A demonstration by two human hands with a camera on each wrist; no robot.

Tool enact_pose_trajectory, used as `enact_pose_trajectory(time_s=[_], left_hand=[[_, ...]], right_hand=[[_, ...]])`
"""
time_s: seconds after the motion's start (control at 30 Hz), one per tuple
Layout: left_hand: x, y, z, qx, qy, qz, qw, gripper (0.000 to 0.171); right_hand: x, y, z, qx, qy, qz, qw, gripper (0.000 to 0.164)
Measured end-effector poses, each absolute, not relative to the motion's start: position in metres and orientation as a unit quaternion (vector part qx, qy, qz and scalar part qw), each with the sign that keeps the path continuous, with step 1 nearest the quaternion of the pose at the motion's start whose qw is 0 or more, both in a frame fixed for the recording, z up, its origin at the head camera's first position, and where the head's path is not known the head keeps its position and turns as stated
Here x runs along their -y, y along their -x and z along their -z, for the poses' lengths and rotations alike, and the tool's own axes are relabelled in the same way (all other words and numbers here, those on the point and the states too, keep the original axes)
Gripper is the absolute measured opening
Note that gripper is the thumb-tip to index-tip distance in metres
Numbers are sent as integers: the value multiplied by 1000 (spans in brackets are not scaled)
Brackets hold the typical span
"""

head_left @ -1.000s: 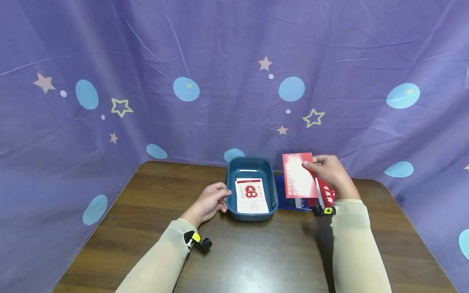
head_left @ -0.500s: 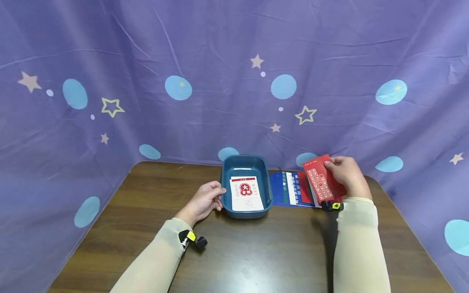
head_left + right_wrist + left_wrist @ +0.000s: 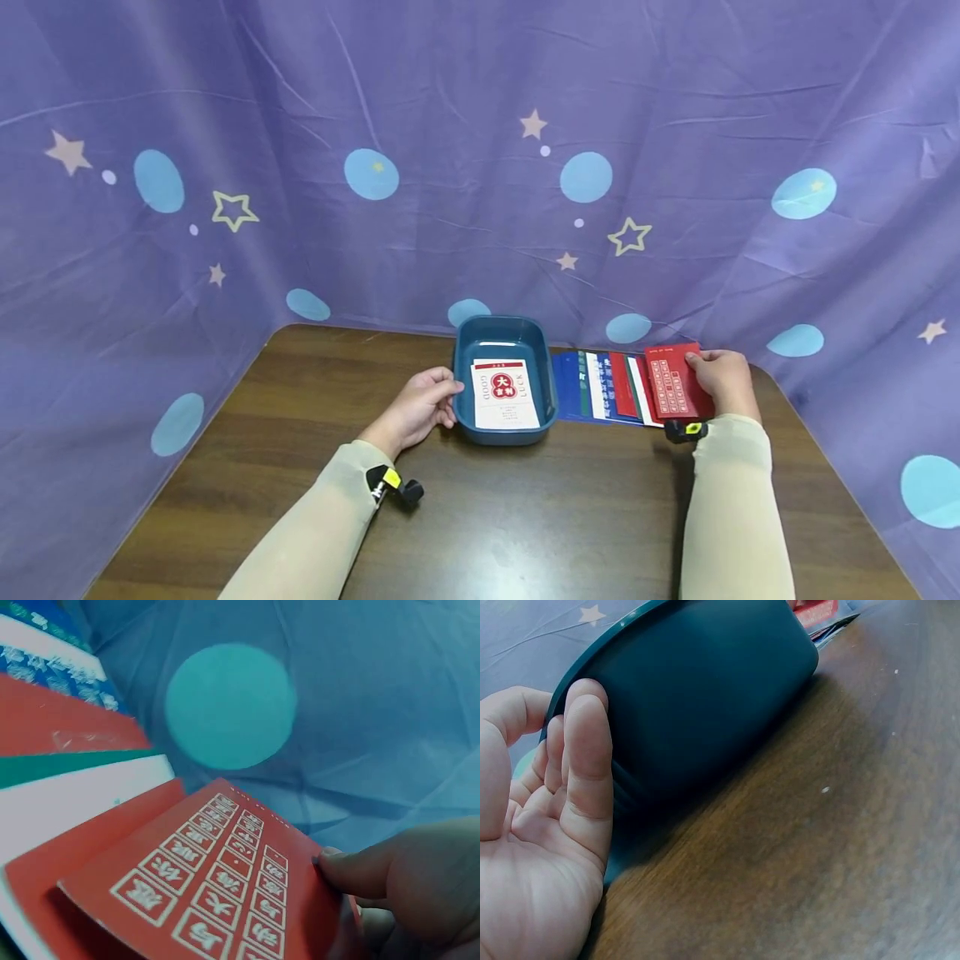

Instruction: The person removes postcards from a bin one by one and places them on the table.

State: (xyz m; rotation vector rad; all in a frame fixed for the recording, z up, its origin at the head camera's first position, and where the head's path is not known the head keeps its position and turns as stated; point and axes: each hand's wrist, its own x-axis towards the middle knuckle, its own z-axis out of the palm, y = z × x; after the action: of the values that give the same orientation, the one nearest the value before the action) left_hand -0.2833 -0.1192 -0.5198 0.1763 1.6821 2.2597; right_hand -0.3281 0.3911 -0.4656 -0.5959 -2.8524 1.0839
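Note:
My left hand (image 3: pixel 420 407) pinches the left rim of a dark teal plastic tray (image 3: pixel 504 438), thumb on top and fingers underneath. Inside that tray lies a white card (image 3: pixel 507 408) with a red emblem and the words GOOD LUCK. At the right, my right hand (image 3: pixel 724 380) pinches a red card (image 3: pixel 672 383) by its right edge, thumb on its face. Boxed white characters run down this card in columns, as the right wrist view shows. It sits low over the right end of a fanned row of cards (image 3: pixel 600 387), overlapping the last ones.
The fanned cards, in blue, white, red and green, lie just right of the tray on the brown wooden table (image 3: pixel 480 517). A purple curtain (image 3: pixel 465 100) with stars and blue ovals hangs behind the table's back edge.
The right hand has carried the red card rightward and down to the right end of the card row, uncovering the fanned cards. The left hand stays on the tray rim.

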Motion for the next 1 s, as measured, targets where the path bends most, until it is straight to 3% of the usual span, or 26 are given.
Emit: enact_pose_trajectory(time_s=[0.37,1.0], left_hand=[[120,284,520,-588,-60,-791,159,14],[120,283,519,-586,-58,-793,159,13]], right_hand=[[-392,330,489,922,227,-313,6,44],[-386,326,488,931,238,-277,-3,44]])
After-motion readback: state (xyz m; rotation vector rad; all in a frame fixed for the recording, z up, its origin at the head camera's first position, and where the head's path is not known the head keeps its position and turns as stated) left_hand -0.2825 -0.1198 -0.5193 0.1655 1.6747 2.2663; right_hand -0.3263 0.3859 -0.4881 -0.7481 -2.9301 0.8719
